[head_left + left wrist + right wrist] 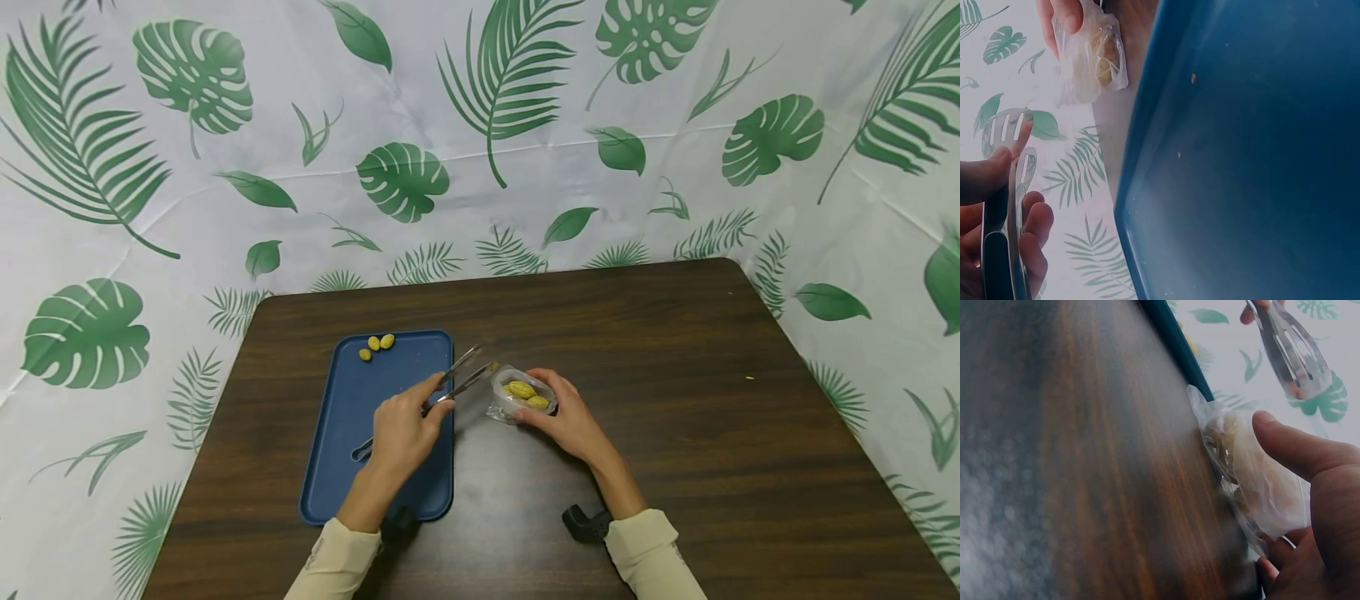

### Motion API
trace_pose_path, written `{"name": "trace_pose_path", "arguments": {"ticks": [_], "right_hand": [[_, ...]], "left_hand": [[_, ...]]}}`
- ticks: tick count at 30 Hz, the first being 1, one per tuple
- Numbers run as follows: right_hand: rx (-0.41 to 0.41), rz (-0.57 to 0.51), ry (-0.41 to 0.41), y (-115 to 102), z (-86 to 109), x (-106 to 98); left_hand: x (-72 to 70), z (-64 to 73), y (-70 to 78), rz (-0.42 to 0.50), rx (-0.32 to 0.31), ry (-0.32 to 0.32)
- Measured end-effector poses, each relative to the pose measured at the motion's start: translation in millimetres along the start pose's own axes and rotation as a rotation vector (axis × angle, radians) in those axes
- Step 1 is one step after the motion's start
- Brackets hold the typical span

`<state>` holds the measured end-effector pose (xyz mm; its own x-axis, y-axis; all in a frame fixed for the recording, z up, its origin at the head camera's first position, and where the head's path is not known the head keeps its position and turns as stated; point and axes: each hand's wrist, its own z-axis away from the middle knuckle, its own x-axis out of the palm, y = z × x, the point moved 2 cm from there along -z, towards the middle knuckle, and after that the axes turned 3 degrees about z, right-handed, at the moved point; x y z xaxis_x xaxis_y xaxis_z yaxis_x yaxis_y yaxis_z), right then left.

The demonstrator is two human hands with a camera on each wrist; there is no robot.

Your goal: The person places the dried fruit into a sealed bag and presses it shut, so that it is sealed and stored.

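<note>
Left hand [405, 429] holds slotted metal tongs [470, 382]; right hand [564, 419] grips a crinkled clear plastic bag [1266, 481].
Three yellow ovals [374, 343] lie near the blue rectangular tray's [352, 417] far-left corner.

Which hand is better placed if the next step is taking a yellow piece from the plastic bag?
Probably the left hand: it holds metal tongs, and their tips point toward the plastic bag. The right hand is busy holding that bag, where yellow pieces show.
</note>
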<state>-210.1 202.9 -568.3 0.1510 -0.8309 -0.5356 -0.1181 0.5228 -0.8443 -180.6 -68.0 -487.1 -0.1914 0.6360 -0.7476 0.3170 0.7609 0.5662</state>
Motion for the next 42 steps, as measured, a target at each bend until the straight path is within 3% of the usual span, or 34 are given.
{"name": "trace_pose_path", "arguments": {"ticks": [7, 42], "right_hand": [[-0.008, -0.004, 0.004, -1.1, -0.5, -0.3], [-0.018, 0.002, 0.005, -0.3, -1.5, 0.5]], "left_hand": [[-2.5, 0.0, -6.3, 0.001, 0.002, 0.036], [-18.1, 0.3, -28.0, -0.001, -0.083, 0.084]]}}
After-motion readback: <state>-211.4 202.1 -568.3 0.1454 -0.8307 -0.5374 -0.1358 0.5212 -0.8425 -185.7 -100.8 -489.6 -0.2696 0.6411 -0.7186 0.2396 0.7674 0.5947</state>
